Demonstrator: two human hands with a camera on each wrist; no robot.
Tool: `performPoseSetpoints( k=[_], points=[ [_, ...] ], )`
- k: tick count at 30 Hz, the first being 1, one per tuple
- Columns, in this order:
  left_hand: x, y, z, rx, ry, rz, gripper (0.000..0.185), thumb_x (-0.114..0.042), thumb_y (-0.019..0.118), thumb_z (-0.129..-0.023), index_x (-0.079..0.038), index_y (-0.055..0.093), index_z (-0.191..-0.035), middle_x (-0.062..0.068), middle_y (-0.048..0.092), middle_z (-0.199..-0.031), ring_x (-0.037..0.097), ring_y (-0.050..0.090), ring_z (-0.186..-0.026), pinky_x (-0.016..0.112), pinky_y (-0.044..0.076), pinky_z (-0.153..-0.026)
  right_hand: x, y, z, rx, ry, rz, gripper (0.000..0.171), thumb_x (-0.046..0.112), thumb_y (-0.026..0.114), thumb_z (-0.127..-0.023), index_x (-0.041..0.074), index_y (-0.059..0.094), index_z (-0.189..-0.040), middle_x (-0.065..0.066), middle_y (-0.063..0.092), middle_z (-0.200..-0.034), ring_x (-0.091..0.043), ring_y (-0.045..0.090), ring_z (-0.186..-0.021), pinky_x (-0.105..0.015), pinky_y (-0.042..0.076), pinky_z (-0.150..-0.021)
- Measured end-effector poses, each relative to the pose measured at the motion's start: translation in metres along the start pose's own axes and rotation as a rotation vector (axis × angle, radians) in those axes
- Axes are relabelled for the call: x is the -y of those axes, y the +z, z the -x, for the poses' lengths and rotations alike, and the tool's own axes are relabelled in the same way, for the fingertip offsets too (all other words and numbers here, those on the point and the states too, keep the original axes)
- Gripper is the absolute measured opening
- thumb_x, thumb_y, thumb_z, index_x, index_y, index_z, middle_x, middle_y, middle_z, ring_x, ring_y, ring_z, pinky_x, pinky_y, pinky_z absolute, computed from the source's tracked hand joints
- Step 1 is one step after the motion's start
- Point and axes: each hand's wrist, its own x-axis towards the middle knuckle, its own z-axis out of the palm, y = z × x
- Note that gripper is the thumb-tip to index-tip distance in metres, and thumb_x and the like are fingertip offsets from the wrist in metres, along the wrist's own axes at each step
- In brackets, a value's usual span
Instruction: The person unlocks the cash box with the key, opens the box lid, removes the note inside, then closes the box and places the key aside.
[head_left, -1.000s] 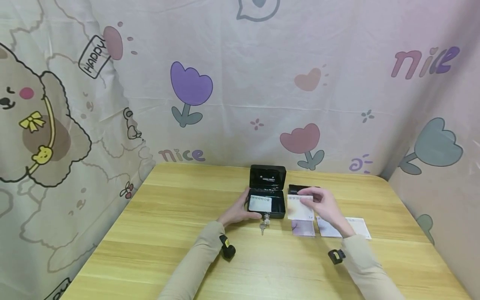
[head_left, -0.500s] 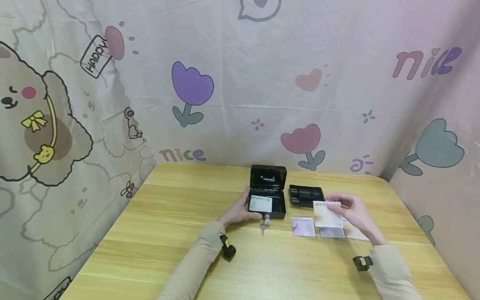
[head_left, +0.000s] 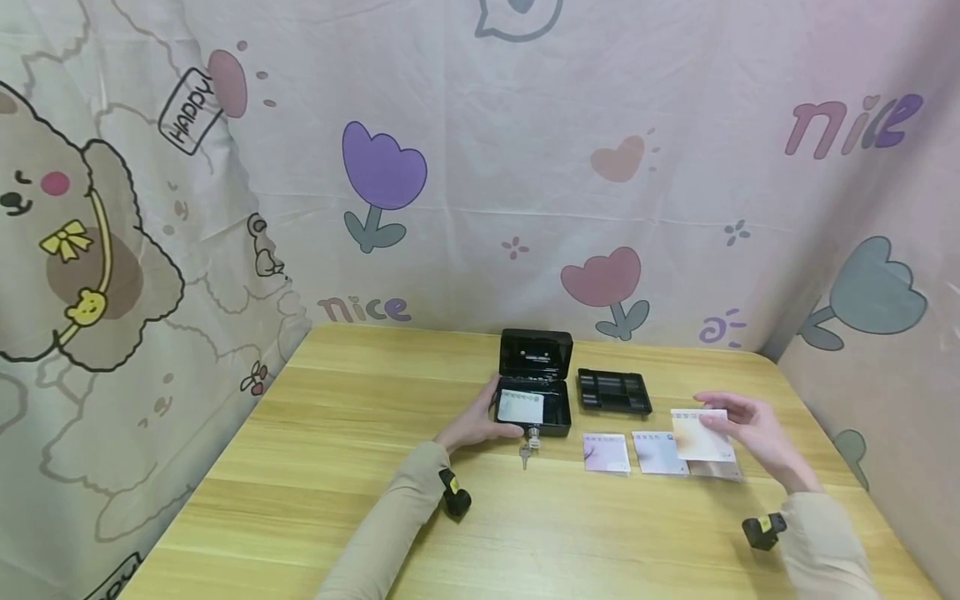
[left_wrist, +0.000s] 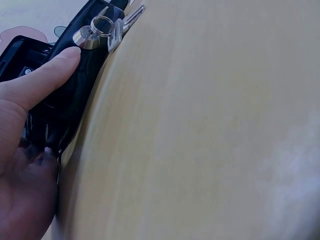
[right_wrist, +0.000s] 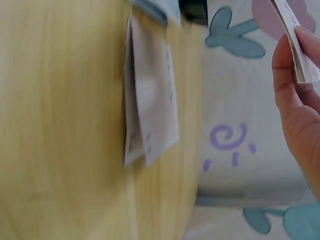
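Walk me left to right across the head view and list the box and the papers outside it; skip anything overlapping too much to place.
Open black box → pale purple paper → pale blue paper → held pale paper.

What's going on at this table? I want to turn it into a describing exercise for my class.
A person's left hand grips an open black box, with a pale note lying inside and keys at its front. The right hand pinches a cream note over the rightmost note in a row of three, with a middle note and a left note beside it. Behind that row, to the box's right, a black tray sits on the table.
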Motion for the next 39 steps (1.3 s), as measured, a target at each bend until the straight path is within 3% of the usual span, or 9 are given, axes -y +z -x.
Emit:
performPoseSetpoints(
  k=[8,17,22,28,39],
  points=[
    [-0.002,0.0,0.001,0.002,-0.015,-0.033,0.123,-0.036,0.085,-0.079,-0.004,0.0,-0.162,0.02,0.0,-0.17,0.037,0.006,-0.158,0.056,0.011,-0.128,-0.028,-0.03,0.003,-0.002,0.05,0.017,0.039,0.009,0.067,-0.096,-0.001,0.06,-0.134,0.038,0.062,-0.108,0.016,0.06,-0.097,-0.006,0.05,-0.079],
    [-0.001,-0.001,-0.001,-0.003,-0.001,-0.012,0.122,-0.033,0.085,-0.079,-0.004,0.0,-0.162,0.02,0.0,-0.17,0.038,0.008,-0.158,0.056,0.012,-0.128,-0.045,-0.059,0.011,-0.015,0.109,0.126,0.038,0.014,0.068,-0.096,0.003,0.062,-0.132,0.04,0.06,-0.103,0.019,0.056,-0.093,-0.005,0.046,-0.075],
    [-0.001,-0.001,-0.001,-0.006,-0.004,-0.016,0.121,-0.034,0.085,-0.08,-0.007,0.0,-0.162,0.018,0.0,-0.17,0.037,0.007,-0.158,0.055,0.012,-0.128,-0.053,-0.066,0.014,-0.013,0.151,0.123,0.033,0.014,0.067,-0.096,0.011,0.065,-0.129,0.041,0.058,-0.101,0.018,0.055,-0.091,-0.006,0.045,-0.073],
    [-0.001,-0.001,-0.001,-0.006,0.008,-0.021,0.121,-0.032,0.085,-0.08,-0.006,0.001,-0.162,0.019,0.0,-0.17,0.037,0.007,-0.158,0.055,0.011,-0.128,-0.059,-0.071,0.017,-0.013,0.184,0.176,0.039,0.019,0.068,-0.096,0.003,0.062,-0.132,0.044,0.054,-0.1,0.022,0.05,-0.092,-0.005,0.043,-0.073],
    [-0.001,-0.001,-0.001,-0.003,0.002,-0.023,0.121,-0.032,0.085,-0.08,-0.003,0.0,-0.162,0.021,-0.001,-0.17,0.037,0.006,-0.158,0.055,0.011,-0.129,-0.072,-0.075,0.022,-0.013,0.207,0.201,0.045,0.022,0.072,-0.094,0.001,0.062,-0.132,0.047,0.053,-0.102,0.028,0.044,-0.093,-0.007,0.04,-0.072]
  ],
)
